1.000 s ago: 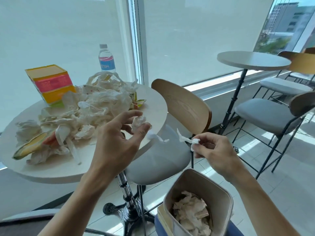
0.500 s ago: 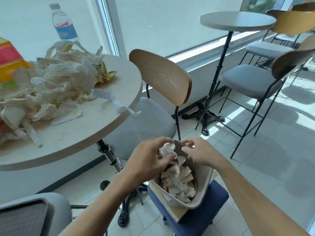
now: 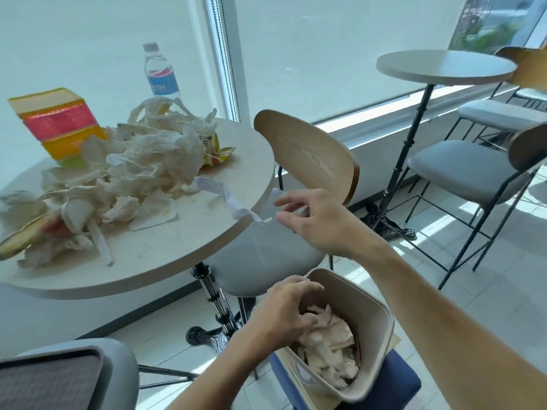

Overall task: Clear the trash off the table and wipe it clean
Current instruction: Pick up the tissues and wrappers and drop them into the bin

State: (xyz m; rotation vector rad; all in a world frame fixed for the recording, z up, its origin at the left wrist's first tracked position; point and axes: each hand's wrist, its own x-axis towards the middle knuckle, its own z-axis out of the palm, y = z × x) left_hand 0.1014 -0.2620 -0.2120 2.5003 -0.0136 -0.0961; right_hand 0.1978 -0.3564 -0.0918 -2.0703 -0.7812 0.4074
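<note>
Far left of both hands, a grey chair seat (image 3: 74, 377) sits at the bottom corner. Above it the round table (image 3: 165, 255) carries a yellow-and-pink box (image 3: 59, 125) at the back, a water bottle (image 3: 161, 75) behind the pile, and a heap of crumpled tissues and plastic wrap (image 3: 124, 173) covering most of the top, with a green snack wrapper (image 3: 216, 149) at its right edge. A white paper strip (image 3: 228, 199) trails off the table rim toward the right hand (image 3: 319, 220), which hangs just right of the strip's end, fingers spread and loosely bent, gripping nothing; can't tell if a fingertip touches the strip. A wooden-backed chair (image 3: 307, 155) stands directly behind that hand, tucked against the table. Below it, the left hand (image 3: 284, 315) is curled over the near rim of the beige bin (image 3: 373, 309), fingers down on the tissue wads (image 3: 328, 350) inside; can't tell whether it grips any. The bin sits tilted on a blue stool (image 3: 390, 389). Well right of both hands: a second round table (image 3: 444, 66) and grey stools (image 3: 461, 167).
</note>
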